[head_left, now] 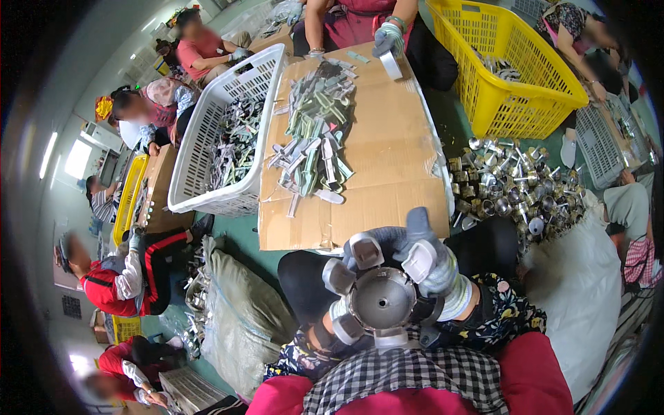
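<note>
In front of my lap is a round metal cup-like part (382, 301) with a small hole in its middle and several pale grey blocky clips (366, 250) around its rim. My left hand (391, 240), in a grey knit glove, is closed around its far left side, partly hidden behind the part. My right hand (437, 268), also gloved, grips its right side next to another grey clip, thumb pointing up. Beyond my hands, a cardboard-topped table (394, 166) bears a pile of green and grey flat handle-like pieces (321, 117).
Across the table, a co-worker's gloved hand (389, 40) holds a pale grey piece. A white basket (181, 187) of similar pieces stands left, a yellow basket (512, 114) right. Metal cup-like parts (519, 183) lie heaped at right. Sacks (238, 311) flank me; other people sit around.
</note>
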A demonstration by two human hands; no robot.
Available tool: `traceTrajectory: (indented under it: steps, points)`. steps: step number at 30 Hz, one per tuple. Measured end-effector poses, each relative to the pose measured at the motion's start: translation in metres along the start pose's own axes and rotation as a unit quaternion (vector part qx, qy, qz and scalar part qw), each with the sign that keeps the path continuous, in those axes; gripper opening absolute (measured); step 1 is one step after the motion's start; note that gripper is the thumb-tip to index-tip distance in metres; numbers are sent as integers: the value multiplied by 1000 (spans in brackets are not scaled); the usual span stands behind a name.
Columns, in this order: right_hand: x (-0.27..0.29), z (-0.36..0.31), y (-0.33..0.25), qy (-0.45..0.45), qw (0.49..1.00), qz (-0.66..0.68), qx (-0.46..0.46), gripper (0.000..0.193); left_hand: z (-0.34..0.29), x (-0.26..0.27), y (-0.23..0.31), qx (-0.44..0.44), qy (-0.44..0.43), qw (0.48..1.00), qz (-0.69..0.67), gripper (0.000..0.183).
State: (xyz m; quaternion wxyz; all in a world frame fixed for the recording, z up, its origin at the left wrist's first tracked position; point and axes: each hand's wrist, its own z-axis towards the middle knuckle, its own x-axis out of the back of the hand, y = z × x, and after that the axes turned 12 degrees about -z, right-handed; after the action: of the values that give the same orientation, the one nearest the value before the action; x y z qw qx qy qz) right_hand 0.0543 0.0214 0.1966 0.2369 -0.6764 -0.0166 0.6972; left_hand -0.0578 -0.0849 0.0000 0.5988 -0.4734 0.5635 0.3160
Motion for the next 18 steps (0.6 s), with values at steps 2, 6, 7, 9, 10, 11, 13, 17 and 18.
traceTrajectory:
  steps: [2,6,7,9,10,11,13,17,18]
  points:
    - [-3,1,-1,-14,998,52,-30,74,-1,2,-3,-44,80,996,4,25]
    - [-3,-4,-10,112,963,-243,33,68,9,-20,-24,-224,373,900,23,16]
    - [0,-5,-10,103,966,-234,42,61,10,-20,-27,-231,386,893,25,15]
    - [4,-5,-8,93,969,-223,50,54,13,-16,-29,-255,321,912,-4,14]
    - [4,-5,-7,106,955,-270,65,47,16,-13,-32,-281,256,924,-34,14]
    - [5,-6,-5,119,938,-316,81,41,21,-9,-37,-319,160,931,-81,13]
    - [6,-6,-2,122,933,-326,95,36,47,-5,-58,-405,-102,880,-226,12]
    - [23,-4,1,113,939,-303,119,54,99,-61,-81,-442,-319,787,-289,12]
    - [23,-4,1,112,939,-302,118,54,109,-77,-83,-458,-399,743,-281,13]
